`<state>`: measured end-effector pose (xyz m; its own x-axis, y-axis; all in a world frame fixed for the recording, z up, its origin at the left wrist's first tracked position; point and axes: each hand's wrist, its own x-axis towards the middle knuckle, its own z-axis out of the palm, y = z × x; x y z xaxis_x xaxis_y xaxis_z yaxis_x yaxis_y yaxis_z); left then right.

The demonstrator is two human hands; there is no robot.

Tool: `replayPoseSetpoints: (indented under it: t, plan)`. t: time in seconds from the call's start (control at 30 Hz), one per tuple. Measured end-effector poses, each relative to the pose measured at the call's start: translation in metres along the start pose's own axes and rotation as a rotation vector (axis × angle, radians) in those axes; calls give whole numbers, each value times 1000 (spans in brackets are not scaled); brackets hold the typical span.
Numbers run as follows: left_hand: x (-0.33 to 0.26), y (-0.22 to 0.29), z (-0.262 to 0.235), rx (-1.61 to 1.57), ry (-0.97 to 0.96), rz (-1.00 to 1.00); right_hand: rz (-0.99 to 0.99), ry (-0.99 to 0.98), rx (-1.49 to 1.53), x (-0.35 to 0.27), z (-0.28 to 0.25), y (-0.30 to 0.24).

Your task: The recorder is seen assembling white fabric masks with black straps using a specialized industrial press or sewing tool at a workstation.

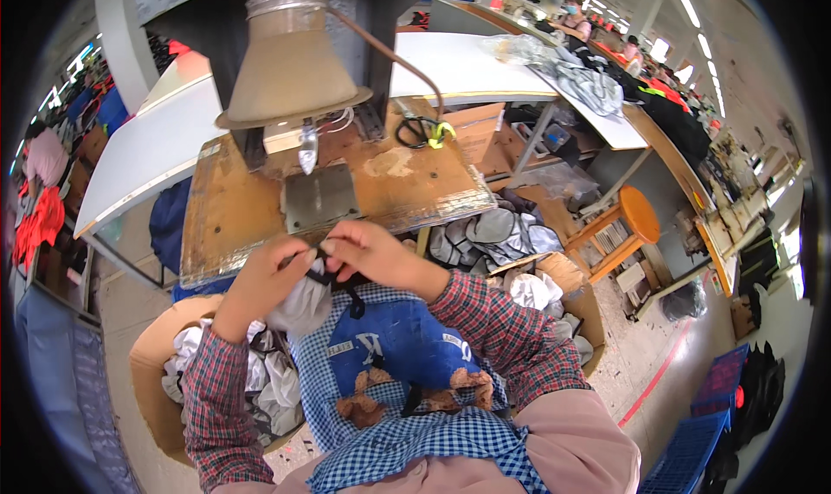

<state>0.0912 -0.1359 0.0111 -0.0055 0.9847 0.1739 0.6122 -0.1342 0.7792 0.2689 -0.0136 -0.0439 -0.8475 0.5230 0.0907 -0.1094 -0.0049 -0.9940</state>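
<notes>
Over my lap, at the front edge of a worn wooden worktop, both hands are closed at the black edging of a pale grey cloth piece. My left hand pinches it from the left, with the cloth hanging below the fingers. My right hand pinches the black part just beside the left fingertips. A short black strap dangles under the right hand. The fingers hide the exact spot being held. Below lies my blue checked apron. Just beyond the hands, a flat metal plate sits on the worktop.
Above the plate hangs a machine with a wide hood and pointed metal tip. Black-handled scissors lie behind. Cardboard boxes of cloth pieces stand left and right. A wooden stool stands farther right.
</notes>
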Motion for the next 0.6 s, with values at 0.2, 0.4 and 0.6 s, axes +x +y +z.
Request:
replayPoseSetpoints:
  t: [0.2,0.4,0.6]
  plan:
    - [28,-21,-15,-62,58,30,14,65,76,26,-5,-17]
    - [49,-34,-22,-171,69,-37,44,106,162,43,-10,-26]
    - [67,-40,-22,-282,78,-92,84,148,232,57,-18,-21]
